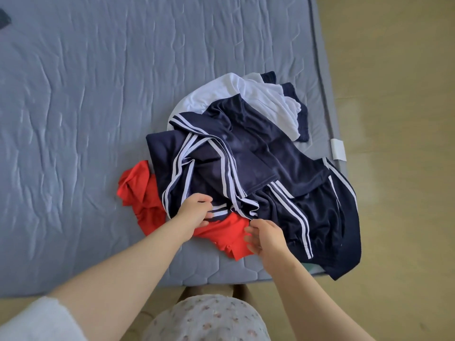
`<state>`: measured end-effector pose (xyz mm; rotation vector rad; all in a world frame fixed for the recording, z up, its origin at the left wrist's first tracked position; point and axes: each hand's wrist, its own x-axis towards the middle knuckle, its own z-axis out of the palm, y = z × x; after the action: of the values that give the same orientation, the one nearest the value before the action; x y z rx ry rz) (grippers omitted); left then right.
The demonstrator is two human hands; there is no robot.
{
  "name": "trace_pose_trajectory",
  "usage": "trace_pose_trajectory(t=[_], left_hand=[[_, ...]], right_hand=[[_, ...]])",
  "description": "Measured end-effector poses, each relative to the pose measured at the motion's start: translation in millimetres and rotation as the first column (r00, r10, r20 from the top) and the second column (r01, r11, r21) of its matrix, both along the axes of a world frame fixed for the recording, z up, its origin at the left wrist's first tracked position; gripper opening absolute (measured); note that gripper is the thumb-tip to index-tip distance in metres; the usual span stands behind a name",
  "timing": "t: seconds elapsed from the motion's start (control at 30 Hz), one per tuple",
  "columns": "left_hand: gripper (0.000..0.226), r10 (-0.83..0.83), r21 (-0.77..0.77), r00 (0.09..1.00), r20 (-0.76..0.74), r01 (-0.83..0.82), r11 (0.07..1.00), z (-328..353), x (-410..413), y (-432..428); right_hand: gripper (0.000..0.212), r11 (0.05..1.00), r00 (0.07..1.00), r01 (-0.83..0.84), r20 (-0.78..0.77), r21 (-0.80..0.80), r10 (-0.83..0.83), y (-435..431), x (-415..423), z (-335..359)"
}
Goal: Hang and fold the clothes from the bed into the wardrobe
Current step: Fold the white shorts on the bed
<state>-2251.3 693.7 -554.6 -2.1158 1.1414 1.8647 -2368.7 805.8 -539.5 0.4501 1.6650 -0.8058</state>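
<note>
Presently, left hand (197,209) pinches the navy striped garment (246,153) on the bed (86,94); right hand (264,236), fingers loosely spread, hovers over the red garment (221,232).

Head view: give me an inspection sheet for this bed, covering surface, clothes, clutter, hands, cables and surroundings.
Surface: grey quilted bed, wrinkled.
Job's things: navy clothes with white stripes heaped near the bed's corner; white garment behind them; red garment partly under them.
Clutter: dark item at the far left edge; white tag on the bed's side.
Grips: left hand pinches the navy clothes; right hand open, at the red garment.
Cables: nothing seen.
Surroundings: wooden floor.
</note>
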Motion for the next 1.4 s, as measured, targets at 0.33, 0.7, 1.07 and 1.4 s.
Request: trace_pose_trajectory(t=[0.33, 0.7, 1.07, 1.4], left_hand=[[0.018, 0.049, -0.011, 0.996, 0.068, -0.048, 0.999, -47, -58, 20], [0.023, 0.284, -0.044, 0.939, -0.195, -0.297, 0.954, 64, 16, -21], [0.034, 0.455, 0.257, 0.592, -0.665, -0.391, 0.884, 241, 29, -45], [0.026, 0.281, -0.042, 0.804, -0.524, -0.354, 0.934, 254, 44, -31]], right_hand=[[0.011, 0.992, 0.996, 0.07, 0.038, 0.104, -0.075, 38, 10, -29], [0.022, 0.996, 0.999, 0.043, -0.022, -0.074, -0.045, -1, 19, 34], [0.048, 0.911, 0.951, -0.264, -0.241, -0.316, 0.193, -24, 36, 136], [0.011, 0.909, 0.991, -0.118, 0.003, -0.399, 0.13, -25, 35, 168]])
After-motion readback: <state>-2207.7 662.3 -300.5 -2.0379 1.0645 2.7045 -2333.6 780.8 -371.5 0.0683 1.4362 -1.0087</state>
